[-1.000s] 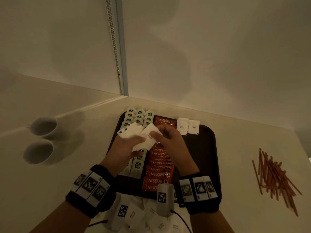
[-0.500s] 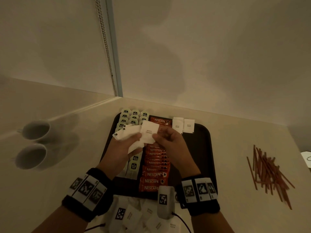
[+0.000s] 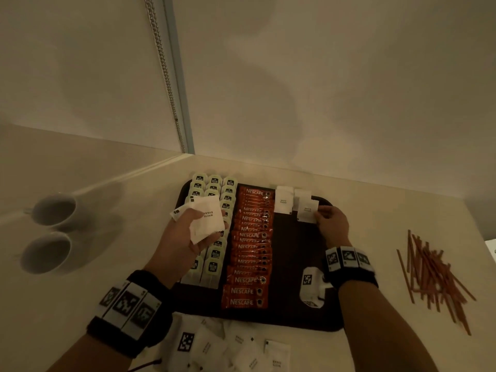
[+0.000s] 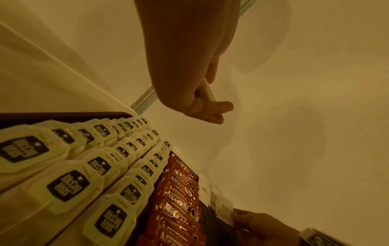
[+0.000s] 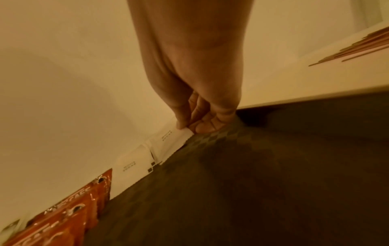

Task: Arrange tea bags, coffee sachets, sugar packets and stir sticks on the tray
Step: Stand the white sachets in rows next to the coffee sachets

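Note:
A dark tray [image 3: 292, 267] holds three rows of tea bags [image 3: 214, 264] on its left and a column of red coffee sachets [image 3: 249, 253] beside them. Two white sugar packets [image 3: 284, 200] lie at its far edge. My right hand [image 3: 331, 220] pinches a third sugar packet [image 3: 307, 210] by its corner [image 5: 185, 133], low over the tray next to those two. My left hand [image 3: 188, 237] grips a small stack of sugar packets [image 3: 208, 220] above the tea bags. Brown stir sticks [image 3: 434, 275] lie in a loose pile on the counter, right of the tray.
Two white cups [image 3: 51, 232] stand on the counter to the left. Several more sugar packets [image 3: 236, 347] lie loose on the counter in front of the tray. Walls meet in a corner [image 3: 185, 146] just behind the tray.
My right hand took one sugar packet from the stack in my left hand and carried it right to the tray's far edge. The left hand stayed over the tea bags.

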A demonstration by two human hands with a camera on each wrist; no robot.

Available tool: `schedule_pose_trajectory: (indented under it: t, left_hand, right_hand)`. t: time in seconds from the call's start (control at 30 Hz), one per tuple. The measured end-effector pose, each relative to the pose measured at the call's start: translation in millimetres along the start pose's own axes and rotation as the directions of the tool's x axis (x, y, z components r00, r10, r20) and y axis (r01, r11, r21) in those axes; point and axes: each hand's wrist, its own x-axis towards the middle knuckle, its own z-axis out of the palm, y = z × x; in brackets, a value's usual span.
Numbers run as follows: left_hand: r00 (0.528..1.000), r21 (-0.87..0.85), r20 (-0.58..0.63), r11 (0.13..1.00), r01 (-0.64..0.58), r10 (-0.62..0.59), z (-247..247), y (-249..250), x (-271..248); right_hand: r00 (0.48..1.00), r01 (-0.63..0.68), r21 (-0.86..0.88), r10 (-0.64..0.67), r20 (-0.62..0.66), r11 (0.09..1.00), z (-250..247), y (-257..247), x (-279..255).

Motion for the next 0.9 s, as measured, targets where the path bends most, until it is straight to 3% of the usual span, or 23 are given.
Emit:
schedule_pose_trajectory:
  t: [0.43,0.53,0.63,0.7,0.77,0.83,0.9]
  left_hand:
    - [0.999,-0.063,0.006,0.997,0.036,-0.036,-5,5,5]
    - [0.998,-0.029,-0.057,1.0,0.0,-0.002,-1,6,5]
    - [0.995,0.006,-0.093,0.999,-0.043,0.043,2,6,3]
    - [0.995,0.05,-0.071,0.997,-0.062,0.065,3,5,2]
    - [0.995,0.107,-0.063,0.992,-0.07,0.077,3,3,2]
    - [0.995,0.173,-0.037,0.982,-0.082,0.089,4,1,1]
    - [0.994,0.233,0.011,0.967,-0.106,0.106,6,-2,-2]
  right_hand:
    - [0.998,0.005,-0.065,-0.01,-0.069,0.998,20,-6,15]
    - [0.997,0.018,-0.081,-0.024,-0.075,0.997,20,-9,13]
    - [0.994,0.052,0.02,-0.05,-0.095,0.998,17,-25,0]
    - [0.992,0.123,0.113,-0.121,-0.027,0.986,16,-51,-22]
    - [0.943,0.235,0.223,-0.277,0.185,0.946,15,-84,-56]
    - [0.8,0.275,0.324,-0.402,0.445,0.905,15,-114,-92]
    - [0.65,0.364,0.323,-0.487,0.584,0.873,16,-133,-117]
